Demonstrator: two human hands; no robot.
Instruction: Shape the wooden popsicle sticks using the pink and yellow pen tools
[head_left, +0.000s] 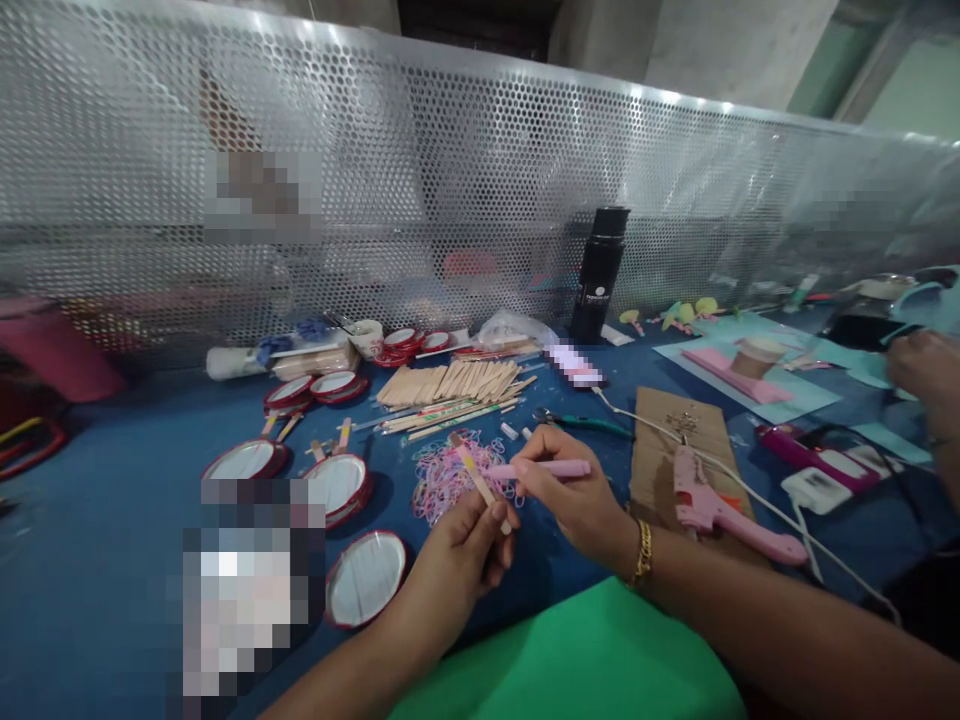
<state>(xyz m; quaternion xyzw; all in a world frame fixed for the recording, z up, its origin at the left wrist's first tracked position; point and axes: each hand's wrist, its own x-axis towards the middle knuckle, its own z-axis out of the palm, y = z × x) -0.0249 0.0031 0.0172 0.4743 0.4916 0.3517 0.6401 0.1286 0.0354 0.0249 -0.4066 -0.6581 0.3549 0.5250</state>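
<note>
My left hand (471, 535) pinches a wooden craft stick (477, 476) with a brown end and a yellow patch below it. A pink marker (559, 469) sits in the closed fingers of my right hand (574, 500), its tip pointing left at the stick. Whether tip and stick touch, I cannot tell. Behind both hands lies a loose pile of pastel rubber bands (435, 475). Just left of my left wrist is a round red-rimmed lid (366, 578) with a pale inside. Farther back, many plain craft sticks (450, 382) are heaped together.
More red-rimmed lids (337, 488) lie to the left. On the right, a pink glue gun (705, 500) rests on cardboard (652, 450) beside green-handled pliers (589, 424) and a cable. A black bottle (598, 275) stands before the perforated metal screen (480, 150). Another person's hand (926, 365) is at far right.
</note>
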